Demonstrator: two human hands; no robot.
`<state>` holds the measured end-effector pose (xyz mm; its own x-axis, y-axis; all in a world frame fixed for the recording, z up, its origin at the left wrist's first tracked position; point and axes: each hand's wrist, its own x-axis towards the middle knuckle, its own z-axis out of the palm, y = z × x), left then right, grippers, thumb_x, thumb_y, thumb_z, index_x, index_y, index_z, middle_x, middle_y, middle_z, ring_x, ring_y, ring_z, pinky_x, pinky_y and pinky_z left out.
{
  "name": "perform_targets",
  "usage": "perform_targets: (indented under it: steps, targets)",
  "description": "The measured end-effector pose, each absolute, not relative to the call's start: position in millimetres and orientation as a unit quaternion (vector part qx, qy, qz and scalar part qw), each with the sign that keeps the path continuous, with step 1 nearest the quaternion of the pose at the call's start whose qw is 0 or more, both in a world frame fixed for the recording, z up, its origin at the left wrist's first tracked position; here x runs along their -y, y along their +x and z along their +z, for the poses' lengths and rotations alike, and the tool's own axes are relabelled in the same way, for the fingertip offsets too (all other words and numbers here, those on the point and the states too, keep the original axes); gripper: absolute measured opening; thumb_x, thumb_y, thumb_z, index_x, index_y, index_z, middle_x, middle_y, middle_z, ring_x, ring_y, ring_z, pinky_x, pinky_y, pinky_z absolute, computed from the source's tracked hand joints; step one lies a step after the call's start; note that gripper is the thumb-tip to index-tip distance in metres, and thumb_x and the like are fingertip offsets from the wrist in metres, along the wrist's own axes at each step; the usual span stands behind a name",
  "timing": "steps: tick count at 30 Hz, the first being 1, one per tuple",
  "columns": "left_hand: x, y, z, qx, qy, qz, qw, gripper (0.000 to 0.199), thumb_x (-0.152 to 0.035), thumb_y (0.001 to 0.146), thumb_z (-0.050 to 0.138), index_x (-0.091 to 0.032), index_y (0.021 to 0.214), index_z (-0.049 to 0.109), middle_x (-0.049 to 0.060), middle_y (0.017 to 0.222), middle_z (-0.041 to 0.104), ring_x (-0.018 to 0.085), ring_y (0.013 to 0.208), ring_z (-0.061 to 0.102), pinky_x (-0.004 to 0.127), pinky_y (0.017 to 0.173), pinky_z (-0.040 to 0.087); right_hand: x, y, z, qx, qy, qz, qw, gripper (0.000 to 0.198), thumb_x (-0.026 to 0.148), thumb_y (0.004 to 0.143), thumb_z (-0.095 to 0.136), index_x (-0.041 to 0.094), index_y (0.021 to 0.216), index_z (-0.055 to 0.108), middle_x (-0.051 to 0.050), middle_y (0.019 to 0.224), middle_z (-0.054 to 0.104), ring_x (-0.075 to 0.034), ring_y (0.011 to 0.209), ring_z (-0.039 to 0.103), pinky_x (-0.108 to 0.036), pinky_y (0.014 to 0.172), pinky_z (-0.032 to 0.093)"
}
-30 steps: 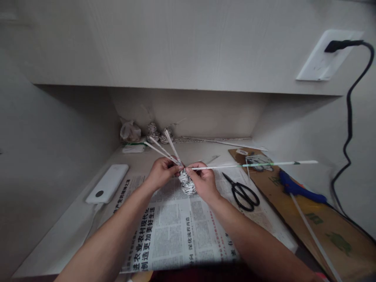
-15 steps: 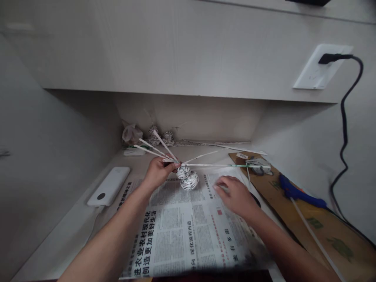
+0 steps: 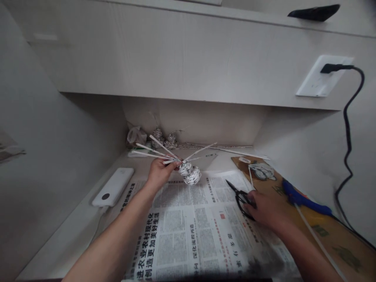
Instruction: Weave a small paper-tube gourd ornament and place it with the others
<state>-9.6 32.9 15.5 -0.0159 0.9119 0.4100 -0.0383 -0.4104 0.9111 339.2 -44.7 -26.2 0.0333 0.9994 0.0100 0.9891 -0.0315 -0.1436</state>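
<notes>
A gourd-shaped weaving of rolled newspaper strips (image 3: 192, 176) hangs tilted above the newspaper, its two round bulges pointing down to the right. My left hand (image 3: 162, 171) pinches its narrow end, where several loose paper strips (image 3: 149, 148) fan out to the left and right. Lower right, my right hand (image 3: 263, 207) has its fingers at the handles of black scissors (image 3: 242, 199). The scissors' blades are closed and point up to the left, over the newspaper (image 3: 188, 231).
A white power bank (image 3: 113, 187) with a cable lies at left. Two more woven pieces (image 3: 164, 139) and a plastic bag (image 3: 136, 135) stand at the back. On the cardboard (image 3: 320, 235) at right lie a blue glue gun (image 3: 304, 200) and a coil of white cord (image 3: 262, 171).
My right hand has moved right and down from beside the weaving and taken hold of the scissors' handles. My left hand keeps the weaving. The view has tilted slightly.
</notes>
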Motion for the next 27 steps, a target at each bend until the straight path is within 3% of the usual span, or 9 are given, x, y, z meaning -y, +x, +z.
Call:
perform_targets:
  steps: [4,7,9,10,13,17,27]
  targets:
    - [-27.6,-7.7,19.2,-0.387,0.588,0.604,0.375,0.009,-0.022,0.07,0.071,-0.015,0.075,0.072,0.002,0.071,0.068,0.013,0.064,0.061,0.022,0.06,0.051,51.8,323.8,-17.0,0.677,-0.712,0.141,0.122,0.014,0.029,0.073,0.058,0.017,0.081,0.057,-0.008,0.078,0.067,-0.022,0.072,0.061,-0.03,0.062,0.039]
    - [-26.5,-5.9,18.8,-0.385,0.596,0.586,0.392,0.01,-0.023,0.07,0.071,-0.014,0.074,0.071,0.002,0.07,0.068,0.013,0.064,0.06,0.023,0.059,0.05,64.1,296.4,-6.3,0.643,-0.613,0.384,0.252,0.019,0.035,0.08,0.054,0.019,0.09,0.053,-0.005,0.082,0.066,-0.018,0.07,0.06,-0.026,0.055,0.039]
    - [-27.3,-4.7,16.7,-0.386,0.594,0.573,0.413,0.012,-0.024,0.069,0.072,-0.013,0.072,0.07,0.002,0.069,0.067,0.013,0.063,0.06,0.023,0.059,0.051,73.1,274.0,-0.4,0.597,-0.515,0.54,0.295,0.024,0.039,0.083,0.054,0.02,0.096,0.049,-0.004,0.086,0.065,-0.016,0.067,0.059,-0.023,0.047,0.034]
    - [-27.9,-4.4,15.3,-0.391,0.589,0.565,0.425,0.013,-0.025,0.068,0.073,-0.013,0.072,0.07,0.002,0.068,0.067,0.013,0.062,0.06,0.023,0.058,0.051,76.7,262.6,1.3,0.58,-0.481,0.581,0.309,0.026,0.042,0.084,0.055,0.019,0.094,0.049,-0.002,0.077,0.062,-0.013,0.061,0.056,-0.022,0.045,0.032]
    - [-29.8,-4.3,11.4,-0.416,0.578,0.538,0.452,0.017,-0.026,0.064,0.075,-0.013,0.073,0.069,0.002,0.065,0.067,0.012,0.058,0.058,0.023,0.055,0.05,82.2,232.7,0.2,0.546,-0.422,0.641,0.336,0.042,0.054,0.081,0.061,0.015,0.095,0.053,0.001,0.067,0.054,-0.008,0.052,0.049,-0.02,0.044,0.029]
    - [-29.2,-5.3,10.7,-0.438,0.587,0.507,0.454,0.017,-0.026,0.062,0.076,-0.013,0.07,0.068,0.0,0.06,0.063,0.01,0.053,0.055,0.021,0.051,0.046,79.7,209.8,-6.2,0.519,-0.396,0.685,0.324,0.06,0.069,0.084,0.045,0.011,0.088,0.059,0.001,0.065,0.049,-0.005,0.046,0.045,-0.019,0.041,0.026]
    - [-25.2,-6.1,16.2,-0.47,0.623,0.452,0.431,0.021,-0.03,0.063,0.074,-0.012,0.069,0.066,-0.001,0.056,0.06,0.01,0.051,0.052,0.021,0.05,0.042,69.3,198.4,-3.7,0.514,-0.426,0.681,0.3,0.065,0.075,0.08,0.042,0.012,0.08,0.06,0.003,0.056,0.049,-0.004,0.04,0.043,-0.016,0.037,0.025]
